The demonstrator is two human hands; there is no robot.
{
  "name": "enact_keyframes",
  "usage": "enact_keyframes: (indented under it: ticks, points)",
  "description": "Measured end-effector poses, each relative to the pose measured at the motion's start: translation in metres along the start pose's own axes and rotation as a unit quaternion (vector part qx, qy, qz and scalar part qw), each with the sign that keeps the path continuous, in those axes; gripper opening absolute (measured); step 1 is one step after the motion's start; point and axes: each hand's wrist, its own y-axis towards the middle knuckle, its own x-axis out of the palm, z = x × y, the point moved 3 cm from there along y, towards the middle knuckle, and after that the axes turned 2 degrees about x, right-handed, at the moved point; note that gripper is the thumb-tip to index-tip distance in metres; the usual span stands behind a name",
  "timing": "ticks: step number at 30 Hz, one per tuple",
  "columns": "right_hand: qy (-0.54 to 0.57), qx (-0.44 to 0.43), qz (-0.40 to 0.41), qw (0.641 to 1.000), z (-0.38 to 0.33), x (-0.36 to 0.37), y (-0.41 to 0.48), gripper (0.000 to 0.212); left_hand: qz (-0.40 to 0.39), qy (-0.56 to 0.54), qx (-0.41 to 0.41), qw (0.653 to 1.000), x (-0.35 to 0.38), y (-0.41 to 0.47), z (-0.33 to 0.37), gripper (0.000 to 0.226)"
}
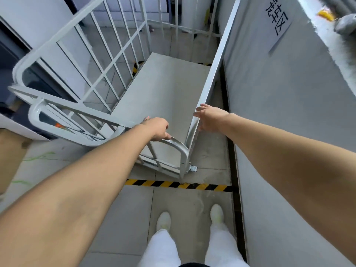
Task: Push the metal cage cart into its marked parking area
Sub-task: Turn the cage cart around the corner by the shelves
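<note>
A grey metal cage cart stands in front of me with barred sides and a flat grey floor plate. My left hand grips the curved top rail of the near gate. My right hand rests with straight fingers against the near end of the cart's right top rail. Yellow-and-black striped tape crosses the floor just behind the cart's near corner post. More striped tape shows through the bars on the far left side. The cart's right side runs close along the grey wall.
A paper sign with black characters hangs on the wall at right. A second grey barred frame leans at the cart's left. A brown cardboard box sits at the left edge. My white shoes stand on the tiled floor behind the tape.
</note>
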Motion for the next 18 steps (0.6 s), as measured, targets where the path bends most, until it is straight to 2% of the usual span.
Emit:
enact_keyframes:
  ticks: [5, 9, 13, 18]
  points:
    - [-0.061, -0.076, -0.030, 0.995, 0.018, -0.004, 0.023, 0.058, -0.007, -0.069, -0.090, 0.993, 0.011, 0.006, -0.007, 0.053]
    - [-0.066, -0.106, -0.041, 0.991, 0.026, -0.006, 0.037, 0.058, 0.010, -0.085, -0.123, 0.989, 0.019, 0.010, -0.017, 0.060]
    - [-0.055, -0.085, -0.070, 0.992, 0.023, -0.004, 0.048, 0.061, 0.003, -0.089, -0.126, 0.988, 0.024, 0.013, -0.029, 0.068]
    - [-0.026, -0.039, -0.082, 0.996, 0.024, -0.004, 0.055, 0.054, -0.002, -0.111, -0.115, 0.987, 0.021, 0.015, -0.032, 0.069]
